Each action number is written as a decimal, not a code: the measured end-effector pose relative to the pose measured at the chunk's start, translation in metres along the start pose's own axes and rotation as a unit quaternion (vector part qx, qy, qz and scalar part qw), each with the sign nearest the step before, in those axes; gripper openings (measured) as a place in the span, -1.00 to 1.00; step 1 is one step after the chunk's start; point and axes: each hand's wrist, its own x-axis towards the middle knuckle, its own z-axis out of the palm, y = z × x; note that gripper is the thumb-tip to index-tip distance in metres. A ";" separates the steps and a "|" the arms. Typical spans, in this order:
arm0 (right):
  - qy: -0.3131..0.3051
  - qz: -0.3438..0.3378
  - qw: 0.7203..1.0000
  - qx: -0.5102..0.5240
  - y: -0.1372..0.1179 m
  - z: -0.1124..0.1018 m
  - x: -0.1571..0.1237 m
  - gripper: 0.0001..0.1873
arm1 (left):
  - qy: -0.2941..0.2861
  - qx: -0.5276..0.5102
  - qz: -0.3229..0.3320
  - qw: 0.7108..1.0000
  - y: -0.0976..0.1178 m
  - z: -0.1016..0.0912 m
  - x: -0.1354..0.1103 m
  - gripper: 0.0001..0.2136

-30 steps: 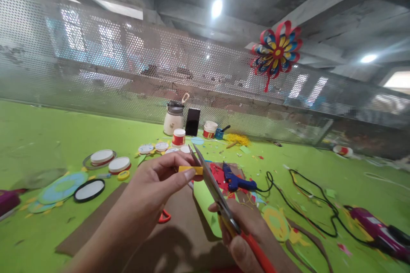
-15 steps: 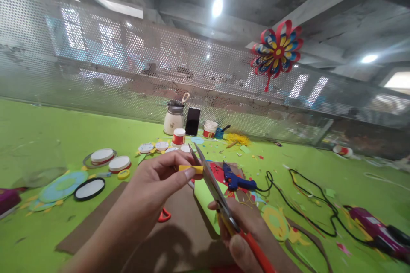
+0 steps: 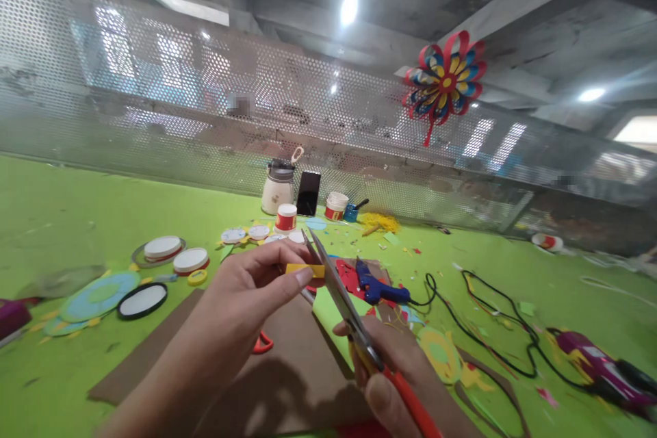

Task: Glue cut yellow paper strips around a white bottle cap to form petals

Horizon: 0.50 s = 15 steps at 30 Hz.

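Green bench (image 3: 61,219) everywhere, one brown sheet (image 3: 287,349) before us, two glue guns: blue glue gun (image 3: 377,287) mid-bench, purple glue gun (image 3: 600,369) far right. Our right hand (image 3: 405,364) has its grip closed round one pair of scissors (image 3: 341,301); left hand (image 3: 246,294)'s grip pinches one yellow strip (image 3: 306,269) against the blades, above the sheet.

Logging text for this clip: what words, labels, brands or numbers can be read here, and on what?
No text is legible.
Red label on front jar: too blurred to read.
Red label on back jar: too small to read.
The strip, scissors and glue gun: no print visible.
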 end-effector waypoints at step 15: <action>0.000 0.014 0.998 0.053 -0.004 0.001 0.000 -0.44 | 0.014 -0.007 0.009 1.000 0.003 0.005 0.003 -0.85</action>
